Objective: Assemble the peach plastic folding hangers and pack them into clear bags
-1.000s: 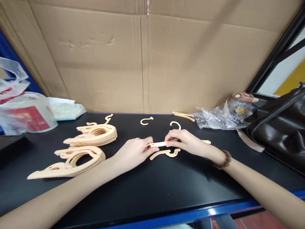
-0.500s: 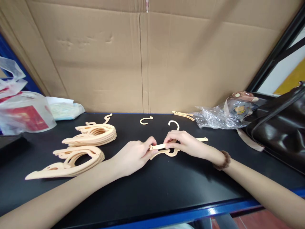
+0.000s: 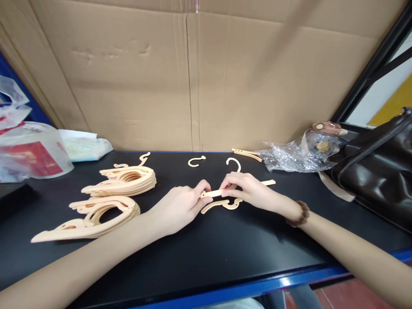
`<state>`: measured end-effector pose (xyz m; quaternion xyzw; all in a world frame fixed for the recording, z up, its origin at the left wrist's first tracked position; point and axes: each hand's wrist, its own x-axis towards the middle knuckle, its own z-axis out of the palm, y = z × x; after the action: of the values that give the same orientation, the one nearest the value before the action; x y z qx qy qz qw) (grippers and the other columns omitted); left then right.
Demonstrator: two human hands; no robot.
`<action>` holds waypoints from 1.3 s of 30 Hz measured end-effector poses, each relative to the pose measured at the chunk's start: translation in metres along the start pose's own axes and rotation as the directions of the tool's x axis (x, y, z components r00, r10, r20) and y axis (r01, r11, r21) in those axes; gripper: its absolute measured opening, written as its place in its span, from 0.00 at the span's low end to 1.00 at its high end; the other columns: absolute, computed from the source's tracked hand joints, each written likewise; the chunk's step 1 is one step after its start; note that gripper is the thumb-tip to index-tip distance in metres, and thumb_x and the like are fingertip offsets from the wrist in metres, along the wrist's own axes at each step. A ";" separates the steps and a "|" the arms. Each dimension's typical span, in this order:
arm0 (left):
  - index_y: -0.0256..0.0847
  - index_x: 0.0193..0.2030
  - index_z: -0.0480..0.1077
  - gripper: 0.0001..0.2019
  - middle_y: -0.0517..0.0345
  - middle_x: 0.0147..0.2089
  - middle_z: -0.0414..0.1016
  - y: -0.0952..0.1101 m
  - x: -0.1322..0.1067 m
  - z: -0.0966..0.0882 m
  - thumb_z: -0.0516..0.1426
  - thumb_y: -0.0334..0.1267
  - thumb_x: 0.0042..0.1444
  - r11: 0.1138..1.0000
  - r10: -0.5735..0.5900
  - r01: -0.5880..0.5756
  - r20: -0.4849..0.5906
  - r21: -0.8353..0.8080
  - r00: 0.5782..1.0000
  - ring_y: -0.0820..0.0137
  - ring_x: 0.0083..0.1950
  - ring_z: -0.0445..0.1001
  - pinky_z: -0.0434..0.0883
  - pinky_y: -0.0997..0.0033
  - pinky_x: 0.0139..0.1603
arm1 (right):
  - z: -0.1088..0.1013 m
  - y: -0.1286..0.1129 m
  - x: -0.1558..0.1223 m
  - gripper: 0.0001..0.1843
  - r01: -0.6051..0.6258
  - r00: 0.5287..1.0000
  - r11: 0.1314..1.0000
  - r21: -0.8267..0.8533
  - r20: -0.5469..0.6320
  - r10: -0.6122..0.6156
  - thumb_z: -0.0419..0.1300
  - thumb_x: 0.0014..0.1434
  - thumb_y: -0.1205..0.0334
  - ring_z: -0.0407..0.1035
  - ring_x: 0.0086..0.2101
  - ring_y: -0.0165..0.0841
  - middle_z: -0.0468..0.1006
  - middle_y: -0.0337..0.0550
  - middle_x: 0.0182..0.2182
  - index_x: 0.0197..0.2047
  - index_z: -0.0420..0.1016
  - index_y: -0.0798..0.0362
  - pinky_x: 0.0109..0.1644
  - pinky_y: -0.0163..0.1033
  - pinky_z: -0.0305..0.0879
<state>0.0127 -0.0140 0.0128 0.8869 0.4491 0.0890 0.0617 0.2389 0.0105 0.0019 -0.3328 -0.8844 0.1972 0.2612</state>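
Note:
My left hand [image 3: 180, 205] and my right hand [image 3: 249, 189] meet over the middle of the black table [image 3: 206, 249]. Both pinch the ends of a small flat beige strip [image 3: 214, 193], held level just above the surface. Under the strip lies a curved beige hanger piece [image 3: 222, 204] on the table. A loose beige hook [image 3: 234, 162] lies just behind my right hand, and a straight beige bar [image 3: 268, 183] pokes out to its right.
Two stacks of beige hanger pieces [image 3: 125, 180] [image 3: 93, 214] lie at the left. Another hook [image 3: 196, 161] and thin strips [image 3: 246, 153] sit near the cardboard wall [image 3: 193, 77]. Crumpled clear plastic [image 3: 289, 156], a small bottle [image 3: 323, 139] and a dark bag [image 3: 376, 171] fill the right; plastic bags [image 3: 28, 150] stand far left.
Both hands keep their pinch on the strip and have shifted only slightly; the view has tilted a little, so everything sits marginally higher.

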 end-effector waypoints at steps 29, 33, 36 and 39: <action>0.34 0.59 0.59 0.21 0.56 0.22 0.75 -0.005 -0.001 0.002 0.37 0.43 0.69 0.849 0.196 -0.160 -0.018 0.504 0.980 0.58 0.22 0.76 0.65 0.69 0.21 | -0.003 -0.002 -0.002 0.12 0.029 0.999 0.999 -0.026 0.046 -0.028 0.50 0.67 0.58 0.66 0.35 0.30 0.74 0.38 0.32 0.39 0.73 0.52 0.39 0.34 0.59; 0.32 0.61 0.56 0.21 0.55 0.23 0.77 -0.002 -0.001 0.002 0.38 0.42 0.69 0.837 0.213 -0.181 -0.003 0.516 0.977 0.59 0.21 0.76 0.63 0.71 0.19 | -0.008 -0.006 0.000 0.13 0.052 0.998 0.998 -0.037 0.030 -0.051 0.51 0.67 0.59 0.67 0.35 0.30 0.75 0.39 0.32 0.40 0.75 0.53 0.41 0.35 0.60; 0.33 0.62 0.52 0.20 0.56 0.25 0.77 0.000 -0.001 0.000 0.39 0.41 0.69 0.874 0.197 -0.167 -0.020 0.456 0.980 0.60 0.23 0.77 0.62 0.72 0.20 | -0.011 -0.007 0.000 0.12 0.015 0.999 1.000 -0.011 0.036 -0.015 0.53 0.66 0.58 0.68 0.35 0.30 0.76 0.40 0.35 0.41 0.76 0.52 0.42 0.35 0.61; 0.36 0.62 0.51 0.20 0.58 0.26 0.78 -0.002 -0.001 -0.001 0.40 0.44 0.69 0.938 0.156 -0.126 -0.070 0.325 0.985 0.62 0.25 0.78 0.64 0.72 0.23 | -0.010 -0.006 0.000 0.12 -0.015 0.999 0.999 0.046 0.047 0.013 0.55 0.64 0.56 0.69 0.34 0.30 0.76 0.40 0.34 0.40 0.76 0.53 0.38 0.34 0.63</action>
<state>0.0099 -0.0132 0.0135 0.9098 0.3953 0.0611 -0.1102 0.2414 0.0084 0.0128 -0.3283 -0.8831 0.2271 0.2464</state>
